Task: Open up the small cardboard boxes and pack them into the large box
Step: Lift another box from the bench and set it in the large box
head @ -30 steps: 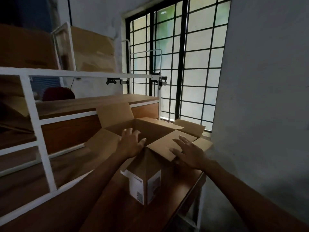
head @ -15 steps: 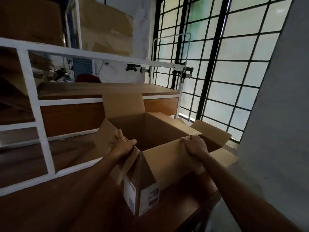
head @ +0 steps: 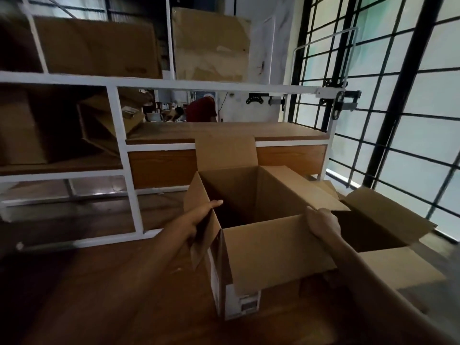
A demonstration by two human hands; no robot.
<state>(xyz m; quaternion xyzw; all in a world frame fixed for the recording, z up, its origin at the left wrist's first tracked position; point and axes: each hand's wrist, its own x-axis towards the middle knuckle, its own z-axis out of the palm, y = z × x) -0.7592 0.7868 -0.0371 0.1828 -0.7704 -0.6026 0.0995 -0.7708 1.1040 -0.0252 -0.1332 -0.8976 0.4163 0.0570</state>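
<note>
A large brown cardboard box (head: 273, 255) stands open on the wooden table, its inside dark and bare as far as I can see. Its back flap stands upright and its front flap hangs down toward me. My left hand (head: 201, 217) grips the left flap, thumb over the top edge. My right hand (head: 323, 220) is closed over the right end of the front flap's fold. A second open cardboard box (head: 388, 220) sits directly to the right, touching the large one.
The wooden table (head: 99, 295) stretches left and toward me. A white metal shelf frame (head: 124, 155) stands behind the box, holding flattened and whole cartons (head: 97, 46). A barred window (head: 398, 108) fills the right. A person in a red top (head: 201, 109) is far behind.
My hands went from flat on the closed front flaps to gripping the flaps, which are folded outward, so the box is open. My head has moved closer and higher.
</note>
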